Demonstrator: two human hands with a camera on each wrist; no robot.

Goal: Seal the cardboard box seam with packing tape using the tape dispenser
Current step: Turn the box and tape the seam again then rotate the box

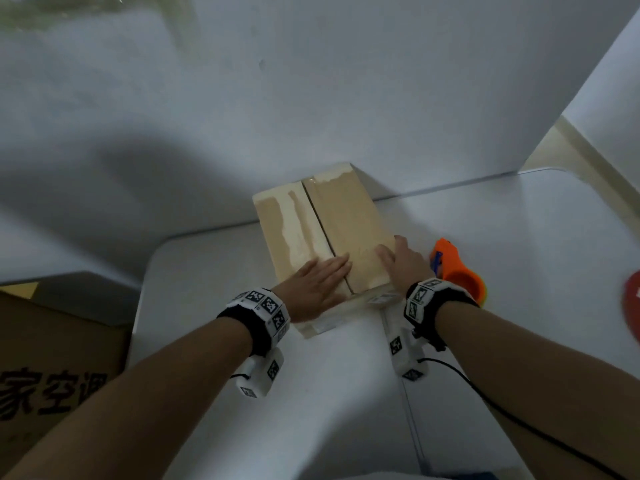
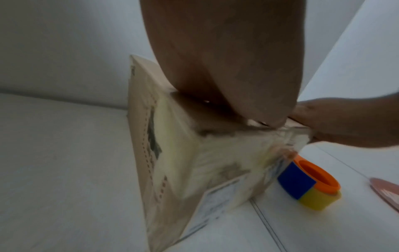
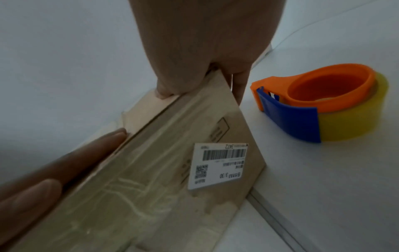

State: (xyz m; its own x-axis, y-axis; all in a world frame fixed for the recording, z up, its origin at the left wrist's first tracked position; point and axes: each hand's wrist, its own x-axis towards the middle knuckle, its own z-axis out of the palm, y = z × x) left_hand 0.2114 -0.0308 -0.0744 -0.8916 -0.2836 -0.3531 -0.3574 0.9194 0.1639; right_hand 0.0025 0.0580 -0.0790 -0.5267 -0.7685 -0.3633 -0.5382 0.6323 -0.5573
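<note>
A cardboard box (image 1: 346, 220) lies on the white table, its top seam (image 1: 325, 237) running away from me with old tape residue beside it. My left hand (image 1: 318, 282) presses flat, fingers straight, across the near end of the seam; its palm (image 2: 226, 68) covers the box top (image 2: 172, 170). My right hand (image 1: 403, 263) holds the box's near right corner, with a digit on top and others down the side (image 3: 205, 42). The orange and blue tape dispenser (image 1: 457, 271) with yellowish tape lies on the table just right of the box (image 3: 323, 95), untouched.
A white wall stands right behind the box. A large brown carton (image 1: 52, 358) with printed characters sits beyond the table's left edge. A red round object (image 1: 632, 299) lies at the far right. A join line (image 1: 412, 410) runs down the table (image 1: 311, 410).
</note>
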